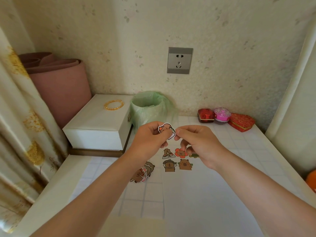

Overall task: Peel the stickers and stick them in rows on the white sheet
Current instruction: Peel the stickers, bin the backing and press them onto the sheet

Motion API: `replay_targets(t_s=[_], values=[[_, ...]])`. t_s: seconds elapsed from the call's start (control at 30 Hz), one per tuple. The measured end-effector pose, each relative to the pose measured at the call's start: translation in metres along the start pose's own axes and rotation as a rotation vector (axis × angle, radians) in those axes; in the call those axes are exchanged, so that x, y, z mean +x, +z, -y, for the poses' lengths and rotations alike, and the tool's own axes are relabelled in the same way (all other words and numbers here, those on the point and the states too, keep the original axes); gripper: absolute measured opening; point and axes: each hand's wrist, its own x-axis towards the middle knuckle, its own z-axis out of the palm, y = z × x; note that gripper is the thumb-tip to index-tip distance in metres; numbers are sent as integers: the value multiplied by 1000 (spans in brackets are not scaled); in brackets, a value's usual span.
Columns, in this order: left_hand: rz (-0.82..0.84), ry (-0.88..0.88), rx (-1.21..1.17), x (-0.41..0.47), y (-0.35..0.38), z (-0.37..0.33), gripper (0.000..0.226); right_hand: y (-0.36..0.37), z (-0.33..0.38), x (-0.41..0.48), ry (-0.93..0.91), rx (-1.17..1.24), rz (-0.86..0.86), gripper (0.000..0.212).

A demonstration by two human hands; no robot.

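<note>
Sticker in hand: one small pink-and-white cartoon sticker [166, 129] is held above the counter, between both hands.
Left hand: the left hand [150, 139] grips the sticker's left side with thumb and fingers.
Right hand: the right hand [196, 142] pinches its right edge between thumb and forefinger.
White sheet: the white sheet [205, 194] lies flat on the counter below the hands.
Stuck stickers: five brown capybara stickers [169, 165] sit at its far end, three behind and two in front. One is half hidden by the right hand.
Loose pile: a heap of stickers [143, 171] lies just left of the sheet, too overlapped to count.
Counter: the counter [239, 139] is white with pale grid lines and stands against leaf-patterned wallpaper.
Wall: one grey socket [179, 60].
Back left: one white box [97, 124] with a gold beaded ring [113, 105] on its lid, beside a bin [148, 106] lined in green plastic. A rolled pink mat [59, 82] stands behind.
Back right: three trinket boxes [222, 114] in a row, one red, one pink and one a red heart.
</note>
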Motion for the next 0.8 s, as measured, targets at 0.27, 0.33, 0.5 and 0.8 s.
replay_targets(t_s=[0.27, 0.33, 0.5, 0.8], values=[[46, -2, 53, 3, -4, 1, 8, -5, 6, -1, -120, -227, -1, 17], [70, -9, 50, 2, -5, 0, 9, -6, 7, -3, -125, -202, 36, 17], [135, -59, -6, 2, -9, 0, 11, -4, 5, -5, -107, -104, 85, 18], [-17, -14, -11, 1, 0, 3, 21, -3, 9, -7, -99, -90, 24, 22]])
